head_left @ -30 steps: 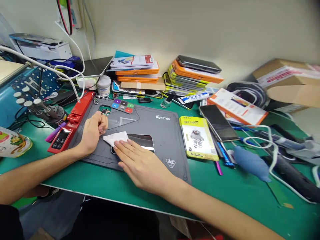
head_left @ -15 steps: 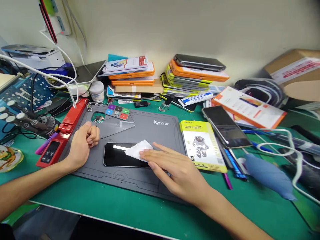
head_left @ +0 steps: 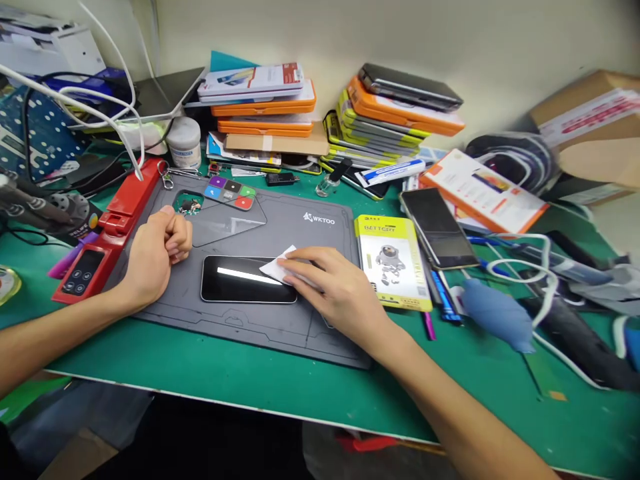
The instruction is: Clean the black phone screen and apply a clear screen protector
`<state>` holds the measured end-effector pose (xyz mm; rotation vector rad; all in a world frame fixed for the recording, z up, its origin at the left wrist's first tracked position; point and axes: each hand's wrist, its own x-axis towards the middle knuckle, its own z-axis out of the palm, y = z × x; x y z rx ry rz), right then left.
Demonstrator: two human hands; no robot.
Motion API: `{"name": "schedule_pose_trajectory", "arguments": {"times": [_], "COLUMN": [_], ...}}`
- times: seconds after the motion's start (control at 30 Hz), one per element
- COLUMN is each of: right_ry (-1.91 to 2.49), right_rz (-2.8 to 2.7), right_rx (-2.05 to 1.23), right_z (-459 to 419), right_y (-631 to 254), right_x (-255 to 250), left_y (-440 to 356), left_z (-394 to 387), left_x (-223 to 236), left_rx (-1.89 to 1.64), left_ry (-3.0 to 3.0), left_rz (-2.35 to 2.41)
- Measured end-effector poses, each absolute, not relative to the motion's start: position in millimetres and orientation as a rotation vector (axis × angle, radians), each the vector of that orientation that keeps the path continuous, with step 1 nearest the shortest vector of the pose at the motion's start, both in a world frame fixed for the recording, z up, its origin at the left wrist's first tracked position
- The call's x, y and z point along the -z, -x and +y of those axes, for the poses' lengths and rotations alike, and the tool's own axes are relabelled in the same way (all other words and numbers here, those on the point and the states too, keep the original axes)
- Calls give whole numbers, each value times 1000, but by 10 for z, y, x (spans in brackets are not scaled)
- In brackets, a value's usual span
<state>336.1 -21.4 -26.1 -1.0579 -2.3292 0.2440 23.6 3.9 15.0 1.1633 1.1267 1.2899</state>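
Note:
A phone (head_left: 233,287) with a glossy black screen lies face up on a grey work mat (head_left: 280,327), a bright light reflected across it. At its right end my right hand (head_left: 345,293) pinches a folded white wipe (head_left: 273,270) against the glass. The fingers cover part of the wipe and the phone's upper right corner. My left hand (head_left: 156,257) rests curled in a loose fist on the mat's left side, with nothing visible in it. Just beyond it lies a clear sheet (head_left: 235,227), and small parts (head_left: 190,203) sit in the mat's recess.
A red tool with a display (head_left: 85,270) lies along the mat's left edge. To the right are a yellow battery box (head_left: 393,263), another phone (head_left: 440,230) and a blue air blower (head_left: 495,313). Stacked boxes (head_left: 265,107) and a white jar (head_left: 184,143) stand behind.
My right fingers, stretched flatter over the wipe before, are now drawn together on it near the phone's right end. The view has tilted downward. My left hand stays curled on the mat.

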Motion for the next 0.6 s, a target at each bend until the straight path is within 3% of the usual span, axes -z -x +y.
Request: {"name": "schedule_pose_trajectory", "arguments": {"times": [0.33, 0.6], "right_ry": [895, 1014], "right_rz": [-2654, -2692], "right_rx": [-226, -224], "right_z": [-269, -1002], "right_y": [-3430, -3406], "right_x": [208, 288], "left_y": [-187, -241], "left_z": [-4, -41], "left_x": [-4, -3], "left_rx": [-1280, -1280], "left_ry": [-1218, -1249], "left_rz": [1057, 992]}}
